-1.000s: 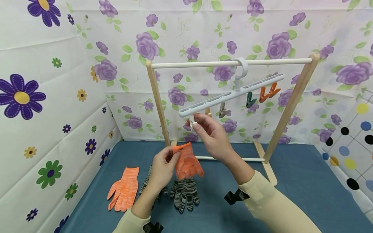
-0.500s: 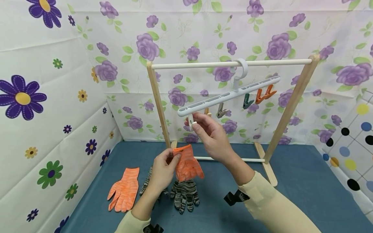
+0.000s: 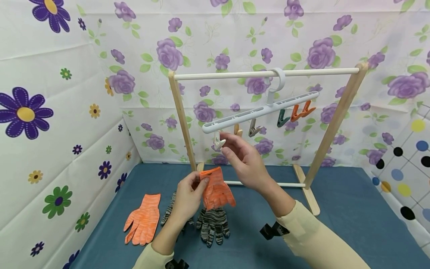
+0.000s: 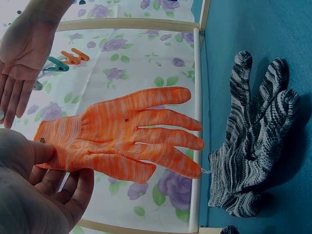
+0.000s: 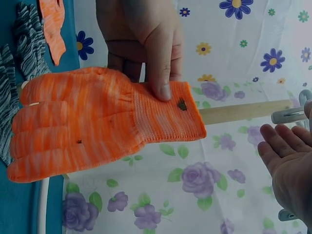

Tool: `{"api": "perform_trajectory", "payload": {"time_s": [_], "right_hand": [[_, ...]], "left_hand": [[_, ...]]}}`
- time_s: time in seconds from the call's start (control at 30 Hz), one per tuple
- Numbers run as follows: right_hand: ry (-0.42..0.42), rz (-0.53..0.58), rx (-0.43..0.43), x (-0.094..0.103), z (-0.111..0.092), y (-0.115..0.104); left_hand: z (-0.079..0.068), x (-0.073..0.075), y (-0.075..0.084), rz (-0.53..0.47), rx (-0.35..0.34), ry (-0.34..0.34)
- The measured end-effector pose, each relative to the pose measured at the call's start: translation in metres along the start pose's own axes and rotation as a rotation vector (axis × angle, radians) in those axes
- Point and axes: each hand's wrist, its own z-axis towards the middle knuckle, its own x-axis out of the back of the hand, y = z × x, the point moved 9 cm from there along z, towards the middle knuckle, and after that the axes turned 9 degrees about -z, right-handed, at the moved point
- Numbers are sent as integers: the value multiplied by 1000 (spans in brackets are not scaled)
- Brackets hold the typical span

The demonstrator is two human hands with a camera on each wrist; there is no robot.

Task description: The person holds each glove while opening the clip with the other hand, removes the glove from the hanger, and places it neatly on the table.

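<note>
My left hand (image 3: 189, 190) pinches the cuff of an orange knit glove (image 3: 216, 190) between thumb and fingers. The glove hangs fingers-down, with dark specks on it in the right wrist view. Under the left end of the light grey hanger (image 3: 242, 116) dangles a white clothespin (image 3: 219, 142). Close beside this clothespin is my right hand (image 3: 246, 160), its thumb and fingers spread apart. In the right wrist view the fingers (image 5: 278, 146) of that hand look extended and relaxed, near the hanger's end.
A wooden rack with a white rod (image 3: 215, 76) carries the hanger. Farther along hang wooden, grey, green (image 3: 282, 118) and orange clothespins (image 3: 300, 111). On the blue table lie another orange glove (image 3: 144, 218) and striped black-and-grey gloves (image 3: 213, 226), partly covered.
My right thumb and fingers have parted from the white clothespin, which has turned beneath the hanger. The hanger has swung slightly leftward at its right end. My left hand holds nearly still.
</note>
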Motion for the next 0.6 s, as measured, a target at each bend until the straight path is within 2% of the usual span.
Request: {"api": "perform_trajectory", "payload": {"time_s": [0.4,0.6], "right_hand": [[-41,-51,-9,4,-18,7],[-54,-135,18,11,-32,10]], "left_hand": [[0,-2,1,-12,-1,-8],[0,-5,3,-26,-5,-18]]}}
